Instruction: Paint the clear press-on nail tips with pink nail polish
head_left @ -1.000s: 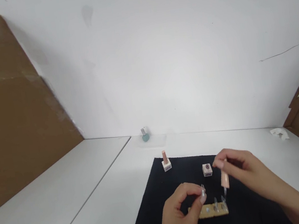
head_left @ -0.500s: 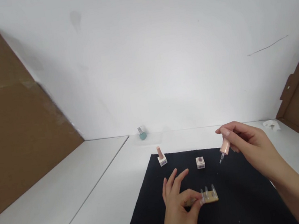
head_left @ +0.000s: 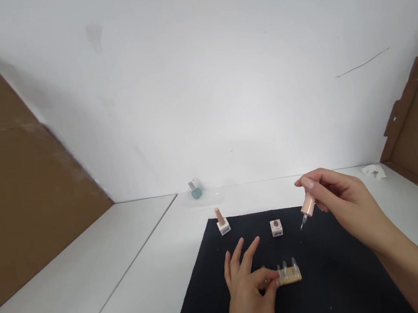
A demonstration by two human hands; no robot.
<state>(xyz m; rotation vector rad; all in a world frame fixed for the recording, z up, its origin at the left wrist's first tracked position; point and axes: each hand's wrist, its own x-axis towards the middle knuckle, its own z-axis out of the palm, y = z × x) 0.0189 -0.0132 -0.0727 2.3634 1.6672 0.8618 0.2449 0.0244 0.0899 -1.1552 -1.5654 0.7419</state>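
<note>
Between thumb and index finger, my left hand [head_left: 249, 297] pinches a light wooden nail tip stand [head_left: 292, 278], its other fingers spread. Several clear false nail tips [head_left: 285, 269] stand upright along it; my fingers hide its left part. Held up at the right is my right hand [head_left: 337, 200], its fingers closed round the pink cap of a nail polish brush [head_left: 308, 207]. The bristles point down and left, above the black cloth and apart from everything. An uncapped square white polish bottle [head_left: 277, 228] stands left of the brush, beyond the stand.
A capped white polish bottle with a pink lid [head_left: 222, 222] sits at the far left of the black cloth [head_left: 202, 293]. Behind it, a teal polish bottle [head_left: 196, 193] leans in a clear tray [head_left: 215, 197]. Crumpled white tissue [head_left: 374, 171] lies at back right. Cardboard panels [head_left: 23, 205] flank the table.
The view has shifted slightly, so most things appear a little further left. Both hands keep their grips, and the brush is marginally closer to the uncapped bottle.
</note>
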